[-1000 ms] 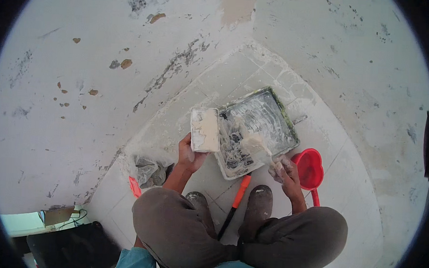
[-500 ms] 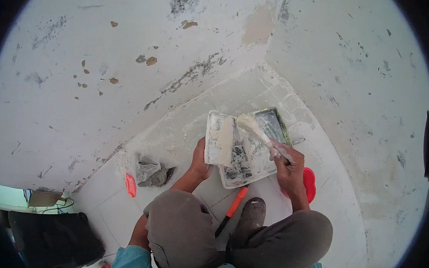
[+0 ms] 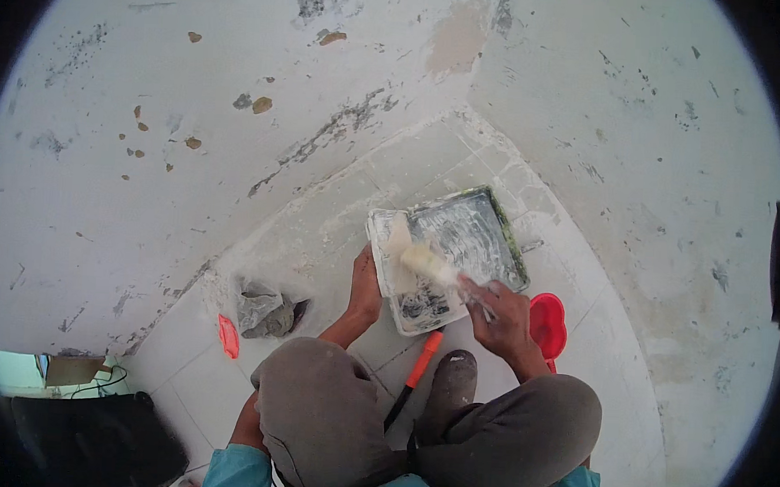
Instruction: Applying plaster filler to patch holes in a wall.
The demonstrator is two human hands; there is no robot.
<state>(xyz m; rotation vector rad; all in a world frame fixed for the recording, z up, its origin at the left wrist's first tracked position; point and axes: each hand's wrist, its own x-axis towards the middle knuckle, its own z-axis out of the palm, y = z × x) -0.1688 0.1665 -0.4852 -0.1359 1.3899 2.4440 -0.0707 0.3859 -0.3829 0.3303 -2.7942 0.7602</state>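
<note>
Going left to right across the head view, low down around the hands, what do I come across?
Black object in the lower left, red-orange piece, crumpled plastic bag, left hand, shallow white pan, cream-ended tool, right hand, red scoop.

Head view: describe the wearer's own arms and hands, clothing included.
Teal sleeves cover the upper arms and end well short of the wrists. The forearms are bare. The left hand and right hand show no gloves; motion blur hides finer markings on the right.
</note>
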